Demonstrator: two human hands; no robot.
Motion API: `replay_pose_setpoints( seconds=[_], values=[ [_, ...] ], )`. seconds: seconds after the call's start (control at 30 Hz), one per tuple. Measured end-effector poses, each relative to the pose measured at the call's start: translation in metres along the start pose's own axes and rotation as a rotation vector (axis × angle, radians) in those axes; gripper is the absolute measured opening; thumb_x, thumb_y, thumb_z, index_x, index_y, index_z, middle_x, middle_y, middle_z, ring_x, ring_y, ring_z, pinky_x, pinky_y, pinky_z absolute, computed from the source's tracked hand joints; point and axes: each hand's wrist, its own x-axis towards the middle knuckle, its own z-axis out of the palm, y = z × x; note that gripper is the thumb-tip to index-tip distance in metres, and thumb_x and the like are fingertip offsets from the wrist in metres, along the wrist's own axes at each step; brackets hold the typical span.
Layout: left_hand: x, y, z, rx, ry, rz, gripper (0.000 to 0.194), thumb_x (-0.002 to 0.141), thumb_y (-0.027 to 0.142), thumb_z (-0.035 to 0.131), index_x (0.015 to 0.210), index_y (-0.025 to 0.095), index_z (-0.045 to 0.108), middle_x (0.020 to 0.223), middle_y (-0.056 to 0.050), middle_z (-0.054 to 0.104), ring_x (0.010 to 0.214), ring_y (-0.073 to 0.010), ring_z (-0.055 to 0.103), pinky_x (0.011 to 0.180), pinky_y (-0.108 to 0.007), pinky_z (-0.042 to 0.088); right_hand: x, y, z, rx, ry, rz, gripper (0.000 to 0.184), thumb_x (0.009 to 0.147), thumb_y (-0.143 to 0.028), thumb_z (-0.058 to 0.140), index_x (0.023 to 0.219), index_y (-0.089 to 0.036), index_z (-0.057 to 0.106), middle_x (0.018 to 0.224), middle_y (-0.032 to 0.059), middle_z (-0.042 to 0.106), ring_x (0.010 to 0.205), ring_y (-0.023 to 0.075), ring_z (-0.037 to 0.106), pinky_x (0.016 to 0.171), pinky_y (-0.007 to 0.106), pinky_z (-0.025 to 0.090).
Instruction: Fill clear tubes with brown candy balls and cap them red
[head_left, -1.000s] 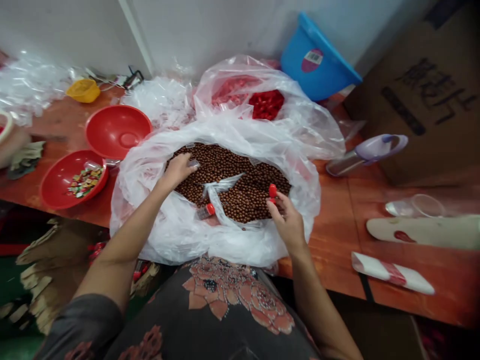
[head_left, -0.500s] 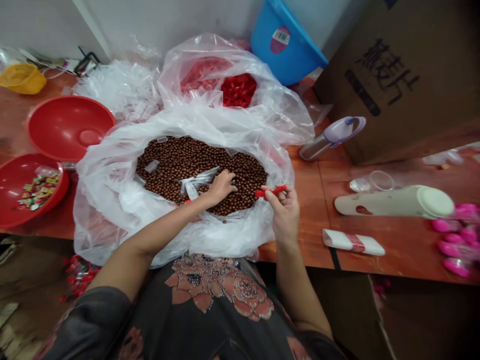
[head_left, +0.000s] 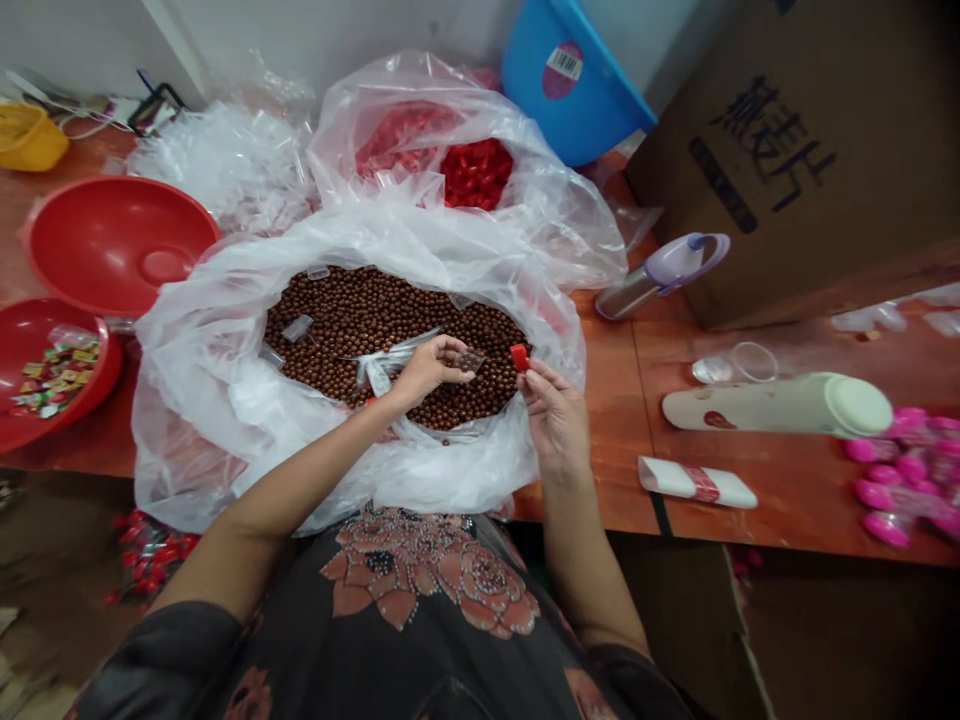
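My left hand is over the brown balls, pinching a small clear plastic container that looks dark inside. To its right, my right hand grips a small red plastic cap between thumb and fingers. Container and cap are a short way apart. The balls fill a wide-open clear plastic bag in front of me. Small clear containers lie on top of the balls, and a bunched strip of clear plastic rests beside my left wrist.
Behind stands a bag of red caps next to a blue tub. Two red bowls, one of them with wrapped sweets, are at left. A purple-topped bottle, a pale flask and a large carton occupy the right side.
My left hand has lifted from among the balls, bringing the small container into view. My right hand has moved slightly left and now shows one red cap upright at its fingertips.
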Motion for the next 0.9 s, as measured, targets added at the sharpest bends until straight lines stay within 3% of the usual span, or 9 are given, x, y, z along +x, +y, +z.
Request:
replay_pose_setpoints(
  seconds=[0.13, 0.23, 0.33, 0.43, 0.57, 0.63, 0.7, 0.8, 0.9],
  values=[
    [-0.034, 0.024, -0.007, -0.178, -0.022, -0.165, 0.054, 0.057, 0.015, 0.086, 0.103, 0.016, 0.059, 0.092, -0.002, 0.068, 0.077, -0.0131, 0.066, 0.07, -0.03, 0.057, 0.001, 0.004, 0.01, -0.029, -0.052, 0.033, 0.03, 0.064, -0.026, 0.084, 0.093, -0.024, 0.076, 0.098, -0.0001, 0.077, 0.083, 0.0132, 0.07, 0.079, 0.029, 0.06],
    [-0.052, 0.03, -0.009, -0.256, 0.002, -0.237, 0.051, 0.061, 0.014, 0.084, 0.105, 0.017, 0.059, 0.099, -0.004, 0.067, 0.08, -0.015, 0.067, 0.065, -0.032, 0.061, 0.0, 0.007, 0.019, -0.048, -0.125, 0.085, 0.035, 0.066, -0.026, 0.083, 0.1, -0.026, 0.075, 0.103, -0.0009, 0.076, 0.082, 0.0114, 0.069, 0.078, 0.027, 0.06],
    [-0.062, 0.027, -0.011, -0.232, 0.054, -0.228, 0.055, 0.062, 0.009, 0.081, 0.112, 0.017, 0.059, 0.105, -0.006, 0.066, 0.081, -0.0144, 0.066, 0.06, -0.027, 0.061, -0.003, 0.007, 0.026, -0.072, -0.209, 0.128, 0.039, 0.068, -0.026, 0.083, 0.106, -0.028, 0.073, 0.108, -0.0012, 0.075, 0.083, 0.0111, 0.069, 0.078, 0.026, 0.06],
    [-0.068, 0.023, -0.014, -0.173, 0.086, -0.185, 0.071, 0.061, 0.006, 0.079, 0.125, 0.021, 0.054, 0.119, -0.009, 0.062, 0.084, -0.0156, 0.067, 0.056, -0.024, 0.061, -0.006, 0.008, 0.031, -0.053, -0.264, 0.173, 0.039, 0.07, -0.026, 0.081, 0.108, -0.03, 0.073, 0.105, -0.0023, 0.075, 0.076, 0.009, 0.068, 0.075, 0.023, 0.06],
    [-0.076, 0.025, -0.019, -0.064, 0.106, -0.097, 0.097, 0.059, 0.009, 0.081, 0.143, 0.032, 0.04, 0.15, -0.013, 0.041, 0.082, -0.0154, 0.067, 0.048, -0.022, 0.058, -0.011, 0.009, 0.036, 0.028, -0.303, 0.267, 0.036, 0.067, -0.024, 0.083, 0.102, -0.027, 0.074, 0.1, -0.0035, 0.076, 0.069, 0.0054, 0.065, 0.067, 0.015, 0.058],
    [-0.079, 0.028, -0.021, -0.032, 0.123, -0.071, 0.102, 0.058, 0.011, 0.083, 0.146, 0.036, 0.038, 0.157, -0.012, 0.034, 0.077, -0.0134, 0.067, 0.045, -0.02, 0.055, -0.015, 0.01, 0.039, 0.02, -0.326, 0.311, 0.038, 0.064, -0.022, 0.084, 0.101, -0.026, 0.075, 0.094, -0.0034, 0.076, 0.068, 0.0059, 0.065, 0.066, 0.015, 0.058],
    [-0.081, 0.03, -0.023, -0.026, 0.115, -0.09, 0.094, 0.057, 0.012, 0.083, 0.142, 0.03, 0.047, 0.149, -0.013, 0.045, 0.072, -0.0122, 0.065, 0.045, -0.019, 0.054, -0.018, 0.012, 0.042, -0.013, -0.334, 0.321, 0.041, 0.062, -0.021, 0.085, 0.101, -0.026, 0.075, 0.088, -0.0035, 0.076, 0.066, 0.0073, 0.065, 0.064, 0.018, 0.058],
    [-0.084, 0.029, -0.023, -0.056, 0.065, -0.177, 0.077, 0.059, 0.014, 0.083, 0.131, 0.018, 0.058, 0.109, -0.011, 0.07, 0.063, -0.0115, 0.063, 0.048, -0.022, 0.055, -0.02, 0.013, 0.046, -0.04, -0.322, 0.26, 0.039, 0.062, -0.027, 0.085, 0.1, -0.028, 0.075, 0.09, -0.0033, 0.077, 0.066, 0.0083, 0.064, 0.062, 0.021, 0.057],
    [-0.086, 0.025, -0.021, -0.128, 0.035, -0.195, 0.074, 0.06, 0.015, 0.083, 0.13, 0.017, 0.06, 0.091, -0.006, 0.072, 0.064, -0.0115, 0.064, 0.058, -0.026, 0.058, -0.02, 0.014, 0.048, -0.088, -0.331, 0.184, 0.033, 0.069, -0.036, 0.081, 0.1, -0.028, 0.075, 0.093, -0.0027, 0.077, 0.068, 0.0091, 0.064, 0.062, 0.022, 0.054]
  ],
)
